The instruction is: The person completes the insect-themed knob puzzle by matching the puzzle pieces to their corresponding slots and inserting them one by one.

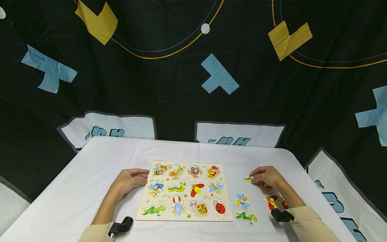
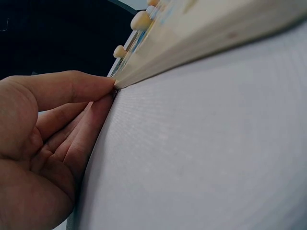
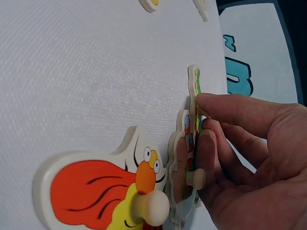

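My left hand touches the left edge of a wooden puzzle board printed with colourful insects; its fingers are extended, the tips right at the edge in the left wrist view. To the right of the board, my right hand pinches a green caterpillar puzzle piece between thumb and fingers. Close under that hand lies a snail piece with a wooden knob, partly covered. Nearer the wrist is a red-winged firefly piece. Wooden knobs stand up from the board.
A blue-winged dragonfly piece and a green grasshopper piece lie just right of the board. A ladybird piece is half hidden by the right forearm. White cloth covers the table; a black curtain hangs behind.
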Action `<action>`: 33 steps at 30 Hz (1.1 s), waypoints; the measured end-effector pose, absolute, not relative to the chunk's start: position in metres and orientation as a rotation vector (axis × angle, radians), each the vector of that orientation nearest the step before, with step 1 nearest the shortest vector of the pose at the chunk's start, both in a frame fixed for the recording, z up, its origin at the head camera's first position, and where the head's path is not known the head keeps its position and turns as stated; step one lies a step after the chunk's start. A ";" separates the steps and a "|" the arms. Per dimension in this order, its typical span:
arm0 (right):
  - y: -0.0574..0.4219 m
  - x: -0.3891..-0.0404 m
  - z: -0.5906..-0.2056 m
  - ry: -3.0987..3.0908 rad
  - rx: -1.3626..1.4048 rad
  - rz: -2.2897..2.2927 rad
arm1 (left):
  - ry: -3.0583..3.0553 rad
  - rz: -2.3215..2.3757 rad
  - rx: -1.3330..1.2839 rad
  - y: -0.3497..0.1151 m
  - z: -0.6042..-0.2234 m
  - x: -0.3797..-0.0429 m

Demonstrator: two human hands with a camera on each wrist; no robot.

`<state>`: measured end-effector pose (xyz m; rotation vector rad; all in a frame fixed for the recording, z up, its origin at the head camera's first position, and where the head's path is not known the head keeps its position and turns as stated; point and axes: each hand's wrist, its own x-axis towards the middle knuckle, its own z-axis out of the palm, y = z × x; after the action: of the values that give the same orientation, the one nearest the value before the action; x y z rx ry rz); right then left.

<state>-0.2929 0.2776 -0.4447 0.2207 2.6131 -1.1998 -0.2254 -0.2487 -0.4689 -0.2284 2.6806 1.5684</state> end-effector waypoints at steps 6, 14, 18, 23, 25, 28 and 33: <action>0.278 -0.293 -0.445 2.618 0.208 -1.214 | 2.678 1.571 -0.234 -0.249 -0.469 -0.225; 0.278 -0.293 -0.445 2.636 0.205 -1.198 | 2.679 1.569 -0.235 -0.248 -0.468 -0.225; 0.278 -0.292 -0.445 2.643 0.197 -1.194 | 2.677 1.569 -0.237 -0.248 -0.468 -0.224; 0.278 -0.292 -0.444 2.648 0.191 -1.192 | 2.666 1.569 -0.252 -0.247 -0.468 -0.225; 0.279 -0.292 -0.444 2.648 0.189 -1.194 | 2.663 1.570 -0.253 -0.247 -0.468 -0.225; 0.279 -0.292 -0.444 2.647 0.193 -1.196 | 2.662 1.573 -0.245 -0.247 -0.468 -0.225; 0.278 -0.293 -0.446 2.633 0.214 -1.209 | 2.664 1.564 -0.254 -0.248 -0.469 -0.226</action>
<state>-0.2928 0.2780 -0.4456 0.2140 2.6333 -1.2094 -0.2255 -0.2476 -0.4690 -0.2539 2.6641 1.5644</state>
